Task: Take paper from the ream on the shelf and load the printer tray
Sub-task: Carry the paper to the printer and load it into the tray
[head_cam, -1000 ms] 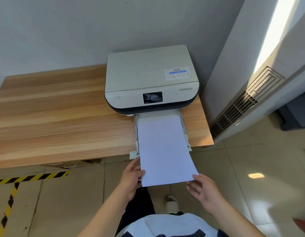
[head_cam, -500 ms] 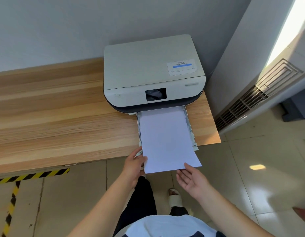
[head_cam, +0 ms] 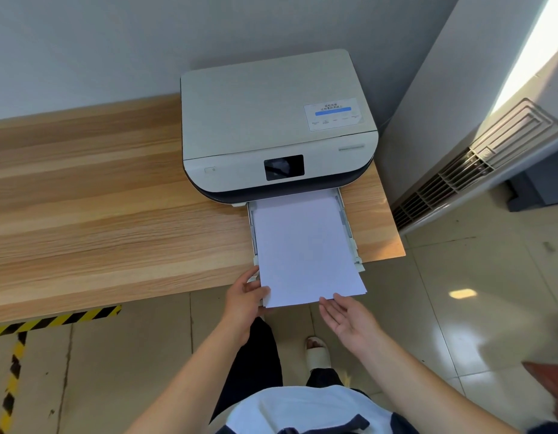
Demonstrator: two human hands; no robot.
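A white printer [head_cam: 271,120] with a dark base sits at the right end of a wooden table [head_cam: 99,214]. Its pulled-out paper tray [head_cam: 353,242] holds a stack of white paper [head_cam: 302,245], whose near end sticks out past the tray and the table edge. My left hand [head_cam: 245,303] grips the stack's near left corner, thumb on top. My right hand [head_cam: 349,321] is flat and palm-up, its fingertips touching the stack's near edge from below. No ream or shelf is in view.
A grey wall runs behind the table. A tall white unit with a vent grille [head_cam: 459,180] stands right of the table. Yellow-black hazard tape [head_cam: 52,321] marks the tiled floor at the left. My foot in a slipper [head_cam: 317,352] is below the tray.
The paper stack has slid further into the tray, so less of it overhangs. Both hands have followed it toward the printer.
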